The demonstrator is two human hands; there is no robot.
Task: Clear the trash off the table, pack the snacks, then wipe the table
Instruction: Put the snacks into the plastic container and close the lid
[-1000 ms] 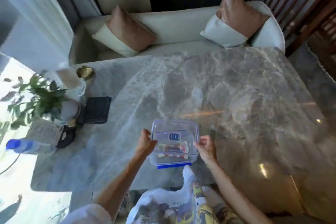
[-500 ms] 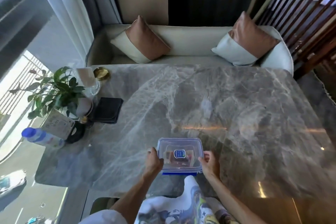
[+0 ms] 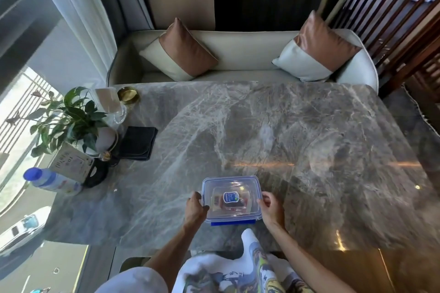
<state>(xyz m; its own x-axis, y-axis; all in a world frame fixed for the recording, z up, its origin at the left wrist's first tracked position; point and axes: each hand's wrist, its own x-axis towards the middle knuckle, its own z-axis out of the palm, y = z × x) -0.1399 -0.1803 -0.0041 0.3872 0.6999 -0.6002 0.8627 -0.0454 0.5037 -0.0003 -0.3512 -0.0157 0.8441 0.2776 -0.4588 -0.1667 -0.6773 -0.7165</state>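
A clear plastic snack box (image 3: 232, 200) with a blue-rimmed lid and a blue front clip rests on the grey marble table (image 3: 297, 140) near its front edge. Red-and-white snack packets show through the lid. My left hand (image 3: 196, 208) grips the box's left side, thumb on the lid. My right hand (image 3: 271, 208) holds its right side, fingers curled at the lid's edge.
At the table's left stand a potted plant (image 3: 71, 116), a lying water bottle (image 3: 51, 181) with a blue cap, a card sign (image 3: 71, 164), a dark folded cloth (image 3: 139, 143), a glass holder (image 3: 108, 102) and a gold dish (image 3: 128, 95). A cream sofa (image 3: 240, 54) with two cushions lies beyond.
The view has tilted up and steadied. The box has settled flat on the table with the lid level, and both hands stay on its sides.
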